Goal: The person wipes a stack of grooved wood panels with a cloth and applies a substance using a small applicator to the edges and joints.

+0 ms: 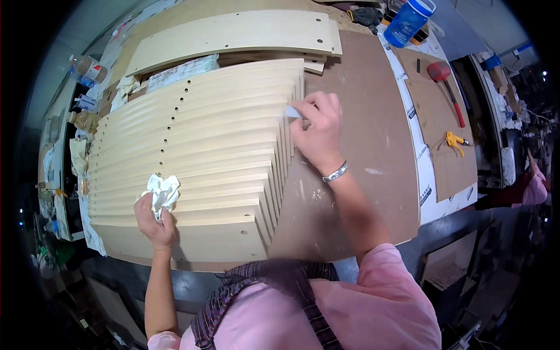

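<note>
Left hand (154, 224) clenching crumpled white rag (162, 192); right hand (318, 134) pinching small white pad (293, 112) at right ends of fanned pale wooden boards (198, 146). Risk: stepped stack likely slides if pushed.

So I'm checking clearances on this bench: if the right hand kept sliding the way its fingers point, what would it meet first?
The right hand points up and left, a small white piece at its fingertips on the stepped ends of the stacked pale panels. It would probably meet those panel ends at once; depth is hard to judge.

Pale cream wooden panels (192, 157) fan across the centre on a brown tabletop (356, 146). A white rag (162, 193) sits lower left, a blue bottle (408, 20) and red-headed mallet (446, 87) upper right.
</note>
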The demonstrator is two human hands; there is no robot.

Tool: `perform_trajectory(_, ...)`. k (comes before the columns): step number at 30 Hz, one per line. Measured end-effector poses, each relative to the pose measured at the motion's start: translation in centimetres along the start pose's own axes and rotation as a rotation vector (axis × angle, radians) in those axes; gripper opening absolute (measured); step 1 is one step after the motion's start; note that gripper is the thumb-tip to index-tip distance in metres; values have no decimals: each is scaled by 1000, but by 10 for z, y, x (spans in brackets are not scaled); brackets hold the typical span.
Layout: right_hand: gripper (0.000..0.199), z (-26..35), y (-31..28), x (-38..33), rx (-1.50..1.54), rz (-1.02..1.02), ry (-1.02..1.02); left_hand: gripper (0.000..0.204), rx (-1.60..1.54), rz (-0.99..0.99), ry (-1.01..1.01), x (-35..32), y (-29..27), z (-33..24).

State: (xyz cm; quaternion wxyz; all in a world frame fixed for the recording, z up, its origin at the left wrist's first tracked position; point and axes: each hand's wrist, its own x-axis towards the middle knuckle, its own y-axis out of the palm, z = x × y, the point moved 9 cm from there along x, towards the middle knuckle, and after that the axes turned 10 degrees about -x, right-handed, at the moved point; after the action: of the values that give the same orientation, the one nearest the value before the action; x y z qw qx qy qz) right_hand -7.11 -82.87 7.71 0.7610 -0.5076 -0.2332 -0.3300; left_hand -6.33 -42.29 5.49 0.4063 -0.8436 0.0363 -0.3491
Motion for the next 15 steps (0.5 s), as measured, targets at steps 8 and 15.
perform_trajectory(8,28,-1,5,-2,86,43,17,39,-15,14,10,-1,0,0)
perform_trajectory(15,29,-3,11,-9,177,82,59,38,-23,8,-7,0,1,2)
